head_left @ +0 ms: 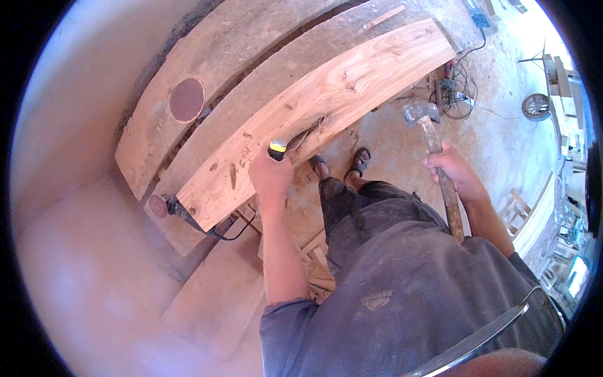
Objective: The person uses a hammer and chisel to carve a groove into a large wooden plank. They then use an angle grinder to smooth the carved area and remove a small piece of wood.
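My left hand (pixel 271 177) is closed around the black and yellow handle of a chisel (pixel 277 149); its blade is hidden. It is held over a long light wooden plank (pixel 352 81), beside a dark, splintered crack (pixel 306 131) in the wood. Handwritten marks and knots show on the plank's surface. My right hand (pixel 457 168) grips a hatchet (pixel 432 129) midway along its worn wooden handle. The hatchet's grey metal head points away from me, off the plank's near edge and apart from the chisel.
Under the plank lie thick rough slabs (pixel 217 135) with a gap between them. A round brown sanding disc (pixel 187 100) rests on the far slab. An angle grinder (pixel 182 213) sits by the plank's left end. Tangled cables (pixel 463 94) lie on the floor at right. A thin wooden stick (pixel 384 17) is behind the plank.
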`<state>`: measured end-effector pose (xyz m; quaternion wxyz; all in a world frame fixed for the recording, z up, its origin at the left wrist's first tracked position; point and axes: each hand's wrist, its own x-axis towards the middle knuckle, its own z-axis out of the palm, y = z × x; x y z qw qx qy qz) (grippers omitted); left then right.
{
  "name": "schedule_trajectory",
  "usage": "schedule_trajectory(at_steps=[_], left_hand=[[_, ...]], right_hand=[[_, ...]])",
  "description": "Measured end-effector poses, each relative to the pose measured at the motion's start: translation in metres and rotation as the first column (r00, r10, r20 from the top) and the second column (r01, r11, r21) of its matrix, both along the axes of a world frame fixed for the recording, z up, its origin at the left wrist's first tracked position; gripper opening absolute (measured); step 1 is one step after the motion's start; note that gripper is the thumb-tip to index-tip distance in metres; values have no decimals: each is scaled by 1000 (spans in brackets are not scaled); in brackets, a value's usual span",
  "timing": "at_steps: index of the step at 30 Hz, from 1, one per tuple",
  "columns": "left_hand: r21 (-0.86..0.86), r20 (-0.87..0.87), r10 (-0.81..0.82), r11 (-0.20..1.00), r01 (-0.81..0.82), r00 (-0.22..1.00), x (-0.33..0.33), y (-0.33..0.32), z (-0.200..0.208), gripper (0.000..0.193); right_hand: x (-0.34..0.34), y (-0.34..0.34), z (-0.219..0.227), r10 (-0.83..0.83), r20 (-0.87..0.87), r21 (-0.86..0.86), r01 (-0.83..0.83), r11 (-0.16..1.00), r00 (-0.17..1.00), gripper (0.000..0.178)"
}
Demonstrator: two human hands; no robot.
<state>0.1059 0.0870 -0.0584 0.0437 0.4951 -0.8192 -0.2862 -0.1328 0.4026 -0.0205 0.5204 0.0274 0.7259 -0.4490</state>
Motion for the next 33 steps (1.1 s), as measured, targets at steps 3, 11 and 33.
schedule_trajectory(at_steps=[3,11,33], left_hand=[[173,-263,-89,975,137,961,-44,41,22,28],[-226,-321,-369,924,308,872,-81,89,48,24],[-357,-600,-276,932,58,751,-81,62,57,26]], right_hand=[[6,0,-2,7,14,8,-7,1000,1000,15],[10,-1,9,-55,-5,-13,55,998,998,16],[12,-9,18,-24,-71,-10,24,1000,997,18]])
